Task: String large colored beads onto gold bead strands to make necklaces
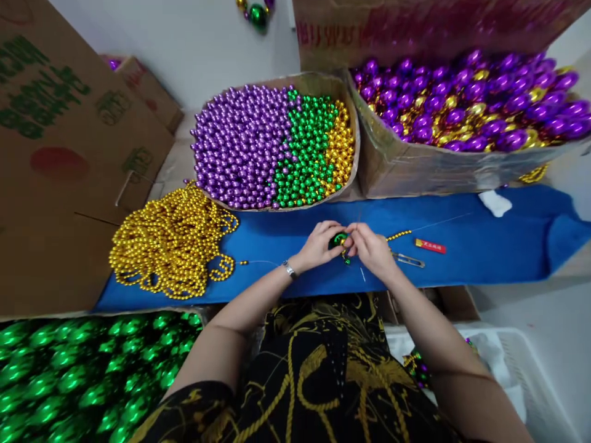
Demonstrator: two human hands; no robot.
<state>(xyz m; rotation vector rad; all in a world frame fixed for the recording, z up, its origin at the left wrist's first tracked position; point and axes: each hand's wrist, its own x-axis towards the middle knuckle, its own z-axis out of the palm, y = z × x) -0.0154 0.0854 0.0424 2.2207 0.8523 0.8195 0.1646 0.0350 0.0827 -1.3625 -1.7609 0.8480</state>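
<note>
My left hand is closed around a large shiny green bead above the blue cloth. My right hand meets it, thumb and fingertips pinched at a gold bead beside the green one; a thread there is too fine to make out. Smaller green beads dangle below the fingers. Right of my right hand lie a short gold bead strand with thread running from it, metal thread snips and a red lighter. Left of my left hand is a heap of gold bead strands.
Behind the cloth stand a box of purple, green and gold beads and a taller box of purple and gold beads. A big carton blocks the left. Large green beads fill a box below; a white basket sits lower right.
</note>
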